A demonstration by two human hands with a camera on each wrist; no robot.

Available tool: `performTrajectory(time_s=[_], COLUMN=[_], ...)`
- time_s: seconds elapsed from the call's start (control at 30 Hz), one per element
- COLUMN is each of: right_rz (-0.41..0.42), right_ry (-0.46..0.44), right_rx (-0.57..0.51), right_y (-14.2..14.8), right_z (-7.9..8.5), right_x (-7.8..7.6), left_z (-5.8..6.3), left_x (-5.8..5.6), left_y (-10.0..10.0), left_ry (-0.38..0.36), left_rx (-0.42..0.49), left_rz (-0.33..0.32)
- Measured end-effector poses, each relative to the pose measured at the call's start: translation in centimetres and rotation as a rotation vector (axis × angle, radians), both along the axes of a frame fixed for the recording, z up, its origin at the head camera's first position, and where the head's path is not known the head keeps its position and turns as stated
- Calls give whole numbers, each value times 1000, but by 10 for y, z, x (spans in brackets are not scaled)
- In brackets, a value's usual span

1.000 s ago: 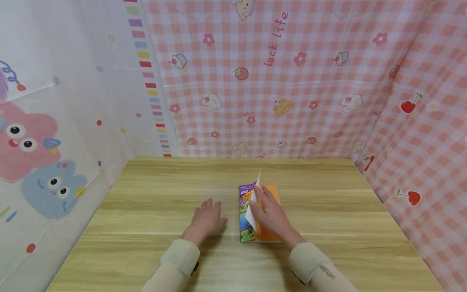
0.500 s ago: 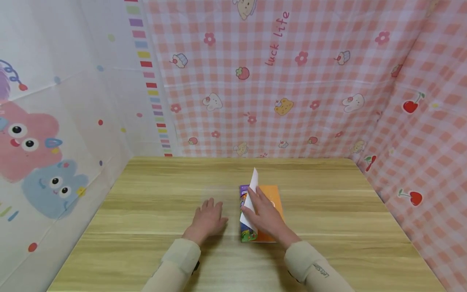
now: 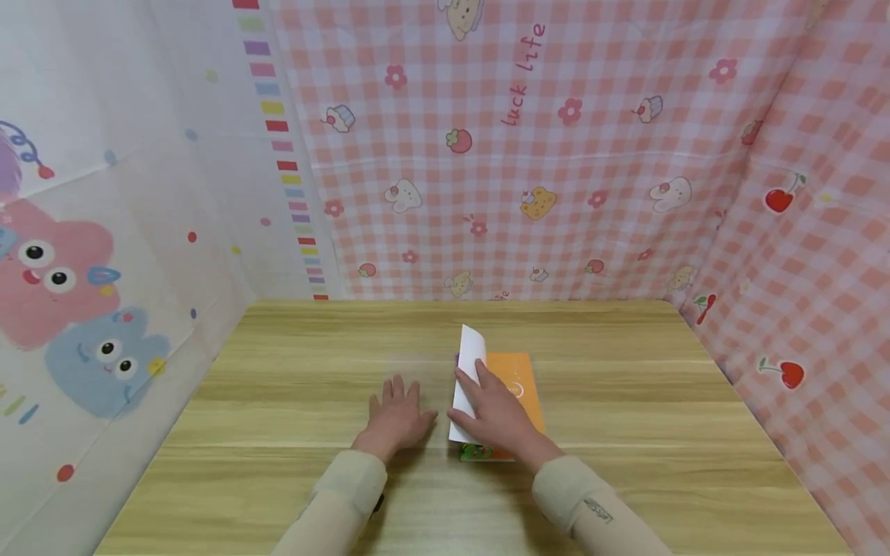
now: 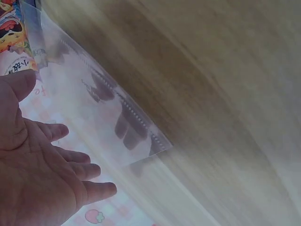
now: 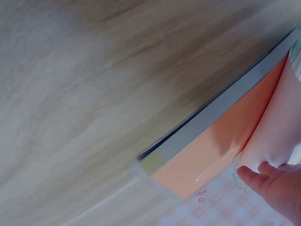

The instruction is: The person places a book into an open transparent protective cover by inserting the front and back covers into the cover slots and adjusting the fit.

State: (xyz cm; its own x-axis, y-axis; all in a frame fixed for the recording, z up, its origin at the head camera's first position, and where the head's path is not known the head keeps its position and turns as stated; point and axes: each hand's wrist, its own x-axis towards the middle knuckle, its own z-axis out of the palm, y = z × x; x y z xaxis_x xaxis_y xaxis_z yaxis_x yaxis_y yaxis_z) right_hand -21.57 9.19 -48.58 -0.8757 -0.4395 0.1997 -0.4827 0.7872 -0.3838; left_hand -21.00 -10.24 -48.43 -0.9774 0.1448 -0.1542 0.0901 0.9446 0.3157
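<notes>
A small book (image 3: 519, 374) lies at the middle of the table, its orange page facing up. My right hand (image 3: 499, 417), fingers nearly straight, presses against the white inner side of its lifted cover (image 3: 464, 409), which leans to the left. In the right wrist view, fingertips (image 5: 254, 179) touch the bent sheet above the orange page (image 5: 221, 136). Left of the book my left hand (image 3: 395, 421) is spread on the table. The left wrist view shows a clear plastic sheet (image 4: 99, 108) near those fingers, beside the book's illustrated front (image 4: 14, 35).
The wood-grain table (image 3: 292, 371) stretches out on both sides of the book. A pink checked cloth (image 3: 605, 162) hangs behind it and on the right; a white cartoon-print cloth (image 3: 174, 177) hangs on the left.
My right hand has moved left, pushing the cover over, so more of its white inner side shows and the illustrated front is mostly hidden. The left hand stays nearly in place.
</notes>
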Motion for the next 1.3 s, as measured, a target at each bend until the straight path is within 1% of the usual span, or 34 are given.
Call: performTrajectory(time_s=[0.13, 0.23, 0.37, 0.53, 0.67, 0.77, 0.87, 1.0, 1.1, 1.23, 1.3], right_rz=[19, 17, 5, 4, 13, 10, -3, 3, 17, 21, 24], right_ry=[44, 50, 36, 34, 55, 79, 85, 41, 8, -11, -21], right_rx=[74, 87, 93, 102, 89, 66, 35, -36, -80, -91, -80], right_y=[-4, -6, -8, -9, -10, -11, -11, -11, -11, -12, -13], right_z=[0, -2, -6, -10, -11, -12, -14, -18, -19, -20, -21], right_x=[2, 2, 1, -1, -1, -2, -2, -3, -3, -1, -1], left_z=[1, 1, 0, -4, -8, -11, -14, -18, -21, -25, -26], left_x=[-3, -5, -7, -8, -6, -4, -3, -2, -2, -2, -3], left_y=[2, 2, 2, 2, 2, 0, -1, -3, -5, -7, -7], left_ry=[-2, 4, 13, -16, -31, -24, -12, 0, 4, 3, -5], left_rx=[-13, -15, -26, -34, -48, -63, -84, -84, -66, -41, -27], left_rz=[1, 0, 7, 34, 40, 30, 17, 6, 7, 5, 3])
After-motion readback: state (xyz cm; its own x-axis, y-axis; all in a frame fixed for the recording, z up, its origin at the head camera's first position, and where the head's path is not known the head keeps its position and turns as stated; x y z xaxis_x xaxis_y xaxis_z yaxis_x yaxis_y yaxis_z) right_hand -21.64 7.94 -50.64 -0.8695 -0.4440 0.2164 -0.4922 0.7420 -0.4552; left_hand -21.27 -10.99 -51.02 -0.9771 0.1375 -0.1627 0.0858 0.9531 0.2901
